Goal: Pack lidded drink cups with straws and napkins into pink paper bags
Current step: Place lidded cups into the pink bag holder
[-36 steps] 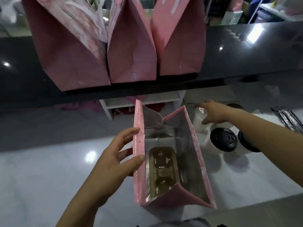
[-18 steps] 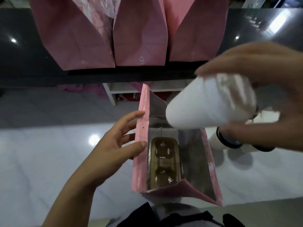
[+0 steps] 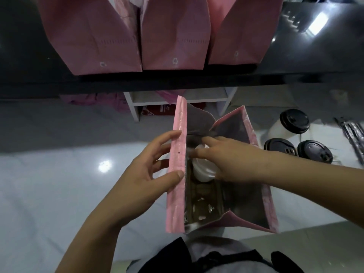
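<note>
— Where is the cup [image 3: 202, 170] now?
— A moment ago you held it high over the bag [image 3: 178, 174]. Now it's tilted inside the bag's mouth, above the tray [image 3: 204, 203] at the bottom. I judge it's not seated yet.
— And my hands?
— Your right hand [image 3: 232, 160] reaches in from the right, fingers clamped round the cup. Your left hand [image 3: 141, 180] pinches the bag's left wall, thumb against fingers, spreading it. The spare cups [image 3: 291, 125] wait toward the counter's [image 3: 59, 174] right edge.

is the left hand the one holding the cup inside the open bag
No, the right hand holds the white cup inside the open pink bag, while the left hand grips the bag's left wall.
</note>
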A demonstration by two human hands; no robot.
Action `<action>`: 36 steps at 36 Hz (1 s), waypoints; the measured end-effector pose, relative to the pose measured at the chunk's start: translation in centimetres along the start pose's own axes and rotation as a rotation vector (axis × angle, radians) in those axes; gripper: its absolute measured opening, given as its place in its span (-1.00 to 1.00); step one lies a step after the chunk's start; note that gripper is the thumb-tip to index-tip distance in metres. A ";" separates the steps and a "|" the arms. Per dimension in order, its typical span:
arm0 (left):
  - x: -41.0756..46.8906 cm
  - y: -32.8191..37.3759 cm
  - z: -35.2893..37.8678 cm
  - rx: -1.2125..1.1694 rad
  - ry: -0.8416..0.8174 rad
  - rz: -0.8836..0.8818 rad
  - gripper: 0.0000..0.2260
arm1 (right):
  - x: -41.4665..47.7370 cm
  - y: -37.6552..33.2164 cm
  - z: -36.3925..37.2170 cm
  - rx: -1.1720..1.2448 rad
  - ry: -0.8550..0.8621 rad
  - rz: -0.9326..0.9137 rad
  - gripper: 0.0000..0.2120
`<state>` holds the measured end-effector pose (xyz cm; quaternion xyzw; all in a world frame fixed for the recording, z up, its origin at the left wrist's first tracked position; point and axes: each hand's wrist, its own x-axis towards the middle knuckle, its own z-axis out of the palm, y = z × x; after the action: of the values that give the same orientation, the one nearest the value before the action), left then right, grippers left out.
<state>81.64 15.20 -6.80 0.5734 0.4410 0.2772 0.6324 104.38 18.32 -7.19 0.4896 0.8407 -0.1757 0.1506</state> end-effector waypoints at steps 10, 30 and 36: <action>0.0 -0.1 -0.5 -0.002 -0.009 -0.001 -0.44 | 0.5 0.3 1.6 -0.018 -0.024 0.010 -0.30; 0.3 -0.3 -0.2 -0.064 -0.011 0.003 -0.43 | 1.5 0.7 1.8 0.006 -0.012 0.088 -0.40; 0.1 -0.4 0.1 -0.104 0.005 0.016 -0.43 | 1.7 1.1 1.6 -0.017 0.019 0.087 -0.41</action>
<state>81.68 15.19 -7.23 0.5427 0.4232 0.3064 0.6577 104.71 19.44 -9.48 0.5263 0.8213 -0.1572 0.1541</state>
